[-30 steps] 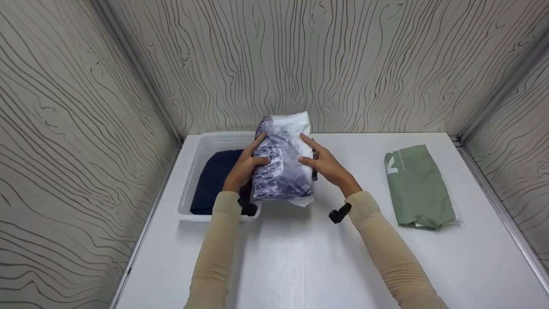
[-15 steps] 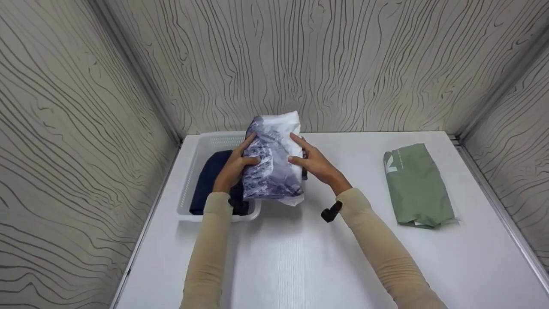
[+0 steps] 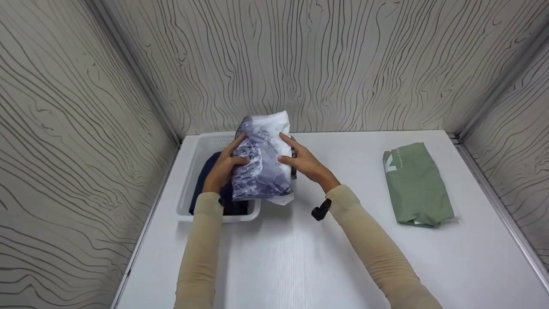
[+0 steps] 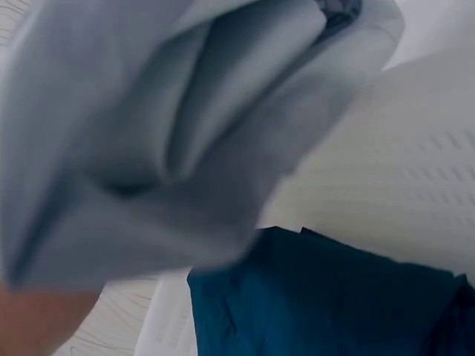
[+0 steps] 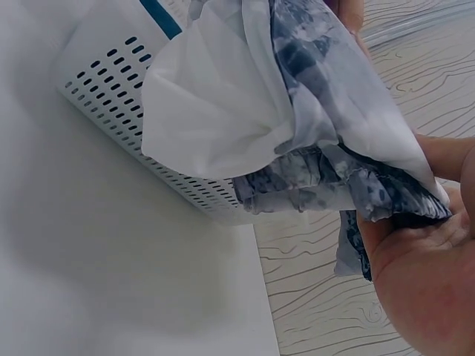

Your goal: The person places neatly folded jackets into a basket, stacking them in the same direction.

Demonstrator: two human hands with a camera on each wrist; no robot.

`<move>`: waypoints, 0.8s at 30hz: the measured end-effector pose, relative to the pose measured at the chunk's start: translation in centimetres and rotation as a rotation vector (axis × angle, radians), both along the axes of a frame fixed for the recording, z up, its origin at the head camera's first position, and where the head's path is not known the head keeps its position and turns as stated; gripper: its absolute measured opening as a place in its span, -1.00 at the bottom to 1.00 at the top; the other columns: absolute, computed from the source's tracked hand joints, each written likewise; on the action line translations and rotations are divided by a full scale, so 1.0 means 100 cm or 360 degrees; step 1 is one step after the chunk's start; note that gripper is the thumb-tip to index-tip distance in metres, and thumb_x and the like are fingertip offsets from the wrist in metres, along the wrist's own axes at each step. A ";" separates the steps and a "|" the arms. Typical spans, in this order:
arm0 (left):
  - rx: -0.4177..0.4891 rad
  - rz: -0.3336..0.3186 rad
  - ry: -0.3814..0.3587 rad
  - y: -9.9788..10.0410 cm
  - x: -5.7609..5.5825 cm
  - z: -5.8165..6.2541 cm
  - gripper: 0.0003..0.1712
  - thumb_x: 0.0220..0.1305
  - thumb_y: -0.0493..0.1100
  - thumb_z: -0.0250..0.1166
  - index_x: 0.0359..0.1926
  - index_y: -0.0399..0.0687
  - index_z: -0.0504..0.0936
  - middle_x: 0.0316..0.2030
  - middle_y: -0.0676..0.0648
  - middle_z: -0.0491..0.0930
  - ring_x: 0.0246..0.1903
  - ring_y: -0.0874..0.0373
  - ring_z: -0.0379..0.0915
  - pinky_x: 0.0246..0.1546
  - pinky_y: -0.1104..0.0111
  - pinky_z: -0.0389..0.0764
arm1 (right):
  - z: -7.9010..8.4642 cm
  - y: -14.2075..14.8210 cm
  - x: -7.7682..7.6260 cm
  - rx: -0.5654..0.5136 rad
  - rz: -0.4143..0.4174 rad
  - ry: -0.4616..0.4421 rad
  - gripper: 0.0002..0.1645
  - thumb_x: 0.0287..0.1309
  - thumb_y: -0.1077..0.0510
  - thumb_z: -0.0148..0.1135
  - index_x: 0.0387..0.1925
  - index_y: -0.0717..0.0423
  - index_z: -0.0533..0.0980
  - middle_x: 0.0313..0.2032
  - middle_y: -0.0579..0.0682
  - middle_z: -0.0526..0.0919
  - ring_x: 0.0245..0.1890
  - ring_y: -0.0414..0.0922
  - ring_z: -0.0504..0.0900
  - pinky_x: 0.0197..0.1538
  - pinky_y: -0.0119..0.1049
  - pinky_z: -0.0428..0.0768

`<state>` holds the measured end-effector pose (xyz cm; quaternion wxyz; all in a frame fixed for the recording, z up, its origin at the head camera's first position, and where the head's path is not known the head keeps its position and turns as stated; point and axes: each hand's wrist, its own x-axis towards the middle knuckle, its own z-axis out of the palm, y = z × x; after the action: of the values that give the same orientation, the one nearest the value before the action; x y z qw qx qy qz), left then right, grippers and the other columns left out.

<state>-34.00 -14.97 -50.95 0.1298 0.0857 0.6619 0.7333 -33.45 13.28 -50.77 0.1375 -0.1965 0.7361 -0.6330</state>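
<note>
A folded garment [image 3: 262, 165] with a purple-grey and white print is held up between both hands, overlapping the right part of a white plastic basket [image 3: 183, 193] in the head view. My left hand [image 3: 221, 171] grips its left edge, thumb on the front face. On the opposite edge, my right hand [image 3: 308, 165] holds it with the thumb in front; the right wrist view shows gathered layers [image 5: 297, 174] between fingers and thumb. Inside the basket lies a folded navy cloth [image 3: 235, 207], which looks dark teal [image 4: 319, 297] in the left wrist view.
To the right on the white table [image 3: 274, 257] lies a folded green garment [image 3: 418, 184] with white lettering. Wood-patterned panels [image 3: 274, 64] stand behind the table and at both sides. A black strap piece [image 3: 321, 210] hangs at the right wrist.
Both hands have moved left with the printed garment, which covers more of the basket and the navy cloth. The basket and the green garment have stayed in place.
</note>
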 end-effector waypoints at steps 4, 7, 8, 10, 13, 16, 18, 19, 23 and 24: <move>0.0021 0.0002 -0.0009 -0.007 0.001 0.001 0.12 0.20 -0.44 0.32 0.69 0.34 0.18 0.74 -0.03 -0.23 0.68 -0.12 -0.18 0.63 -0.06 0.07 | 0.002 -0.007 -0.001 0.0028 -0.0011 -0.0014 -0.01 0.50 0.15 0.29 0.73 -0.21 -0.01 0.74 0.03 -0.17 0.70 0.13 0.01 0.59 0.13 0.30; 0.0031 0.0011 -0.0008 -0.013 0.001 0.002 0.12 0.19 -0.45 0.31 0.70 0.30 0.16 0.74 -0.04 -0.23 0.67 -0.12 -0.16 0.62 -0.05 0.08 | 0.002 -0.012 -0.002 0.0054 -0.0021 -0.0013 -0.02 0.50 0.15 0.28 0.73 -0.24 0.00 0.74 0.00 -0.15 0.71 0.12 -0.03 0.61 0.12 0.27; 0.0021 0.0024 0.0000 -0.014 0.001 0.002 0.12 0.18 -0.45 0.31 0.70 0.29 0.16 0.74 -0.04 -0.23 0.68 -0.11 -0.18 0.63 -0.05 0.05 | 0.002 -0.014 -0.002 0.0055 -0.0020 -0.0015 -0.02 0.50 0.15 0.28 0.73 -0.24 0.00 0.74 0.00 -0.14 0.71 0.12 -0.03 0.61 0.12 0.27; -0.0007 0.0048 0.0006 -0.017 0.001 0.002 0.13 0.18 -0.44 0.31 0.70 0.29 0.15 0.74 -0.04 -0.23 0.68 -0.10 -0.21 0.64 -0.06 0.01 | 0.003 -0.017 -0.003 0.0057 -0.0018 -0.0019 -0.02 0.50 0.15 0.28 0.73 -0.25 0.00 0.74 -0.01 -0.13 0.72 0.11 -0.05 0.62 0.12 0.25; -0.0037 0.0103 0.0015 -0.021 0.000 0.002 0.13 0.16 -0.45 0.32 0.69 0.28 0.18 0.74 -0.03 -0.20 0.69 -0.07 -0.24 0.66 -0.05 -0.05 | 0.003 -0.022 -0.003 0.0065 -0.0011 -0.0011 -0.01 0.50 0.15 0.28 0.73 -0.23 0.00 0.74 0.01 -0.13 0.72 0.11 -0.08 0.64 0.12 0.21; -0.0023 0.0125 0.0016 -0.026 -0.001 0.002 0.12 0.16 -0.48 0.31 0.69 0.25 0.20 0.74 -0.04 -0.17 0.68 -0.08 -0.20 0.65 -0.04 -0.02 | 0.003 -0.026 -0.003 0.0061 -0.0004 -0.0013 -0.01 0.50 0.14 0.29 0.74 -0.20 -0.01 0.74 0.03 -0.12 0.72 0.12 -0.05 0.64 0.12 0.22; -0.0015 0.0128 0.0016 -0.028 -0.001 0.003 0.11 0.16 -0.49 0.30 0.69 0.23 0.21 0.73 -0.05 -0.15 0.67 -0.09 -0.17 0.63 -0.04 0.02 | 0.003 -0.028 -0.004 0.0066 0.0005 -0.0011 0.00 0.50 0.12 0.30 0.74 -0.19 -0.01 0.74 0.03 -0.12 0.72 0.12 -0.06 0.64 0.12 0.21; -0.0016 0.0122 0.0009 -0.030 -0.001 0.003 0.11 0.17 -0.49 0.30 0.69 0.24 0.20 0.73 -0.06 -0.15 0.66 -0.10 -0.14 0.62 -0.05 0.06 | 0.003 -0.029 -0.004 0.0070 0.0008 -0.0013 0.00 0.50 0.11 0.30 0.74 -0.20 -0.01 0.74 0.02 -0.12 0.72 0.12 -0.07 0.64 0.13 0.21; -0.0031 0.0123 -0.0001 -0.034 0.000 0.004 0.11 0.17 -0.49 0.28 0.69 0.24 0.18 0.73 -0.06 -0.16 0.65 -0.12 -0.11 0.59 -0.05 0.12 | 0.002 -0.034 -0.006 0.0086 0.0017 -0.0020 -0.01 0.50 0.10 0.30 0.73 -0.24 0.00 0.74 -0.02 -0.13 0.73 0.10 -0.11 0.63 0.12 0.24; -0.0037 0.0122 -0.0007 -0.036 0.001 0.004 0.11 0.18 -0.48 0.28 0.70 0.25 0.18 0.74 -0.06 -0.16 0.65 -0.12 -0.12 0.59 -0.06 0.12 | 0.002 -0.036 -0.006 0.0080 0.0022 -0.0030 -0.01 0.50 0.11 0.30 0.73 -0.24 0.00 0.74 -0.03 -0.14 0.73 0.10 -0.09 0.62 0.12 0.26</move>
<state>-33.93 -18.53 -50.58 0.1042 0.0572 0.6728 0.7302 -34.08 9.68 -50.55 0.1536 -0.1921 0.7492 -0.6150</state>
